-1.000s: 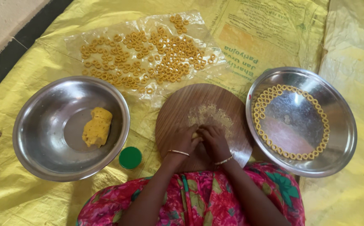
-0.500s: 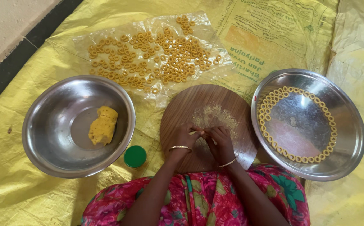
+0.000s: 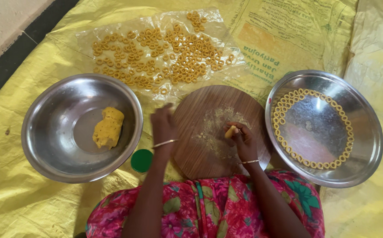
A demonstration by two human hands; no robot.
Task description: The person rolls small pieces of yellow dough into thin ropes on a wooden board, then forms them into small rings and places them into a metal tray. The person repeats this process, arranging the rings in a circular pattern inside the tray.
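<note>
A round wooden board (image 3: 209, 145) lies in front of me, dusted with flour. My right hand (image 3: 243, 141) rests on its right part and pinches a small piece of yellow dough (image 3: 230, 132). My left hand (image 3: 164, 128) hovers at the board's left edge, fingers loosely together, holding nothing that I can see. To the left stands a steel bowl (image 3: 46, 132) with a lump of yellow dough (image 3: 108, 128) in it. On the right a steel plate (image 3: 363, 154) carries a ring of small dough loops (image 3: 314, 164) along its inner rim.
A clear plastic sheet (image 3: 112, 31) beyond the board is covered with several dough rings (image 3: 165, 57). A green cap (image 3: 141, 160) lies between bowl and board. Everything sits on yellow sacking (image 3: 15, 207); a bare floor strip shows at the far left.
Both hands were together at the board's near edge. My left hand has moved left toward the bowl; my right hand has lifted a dough piece.
</note>
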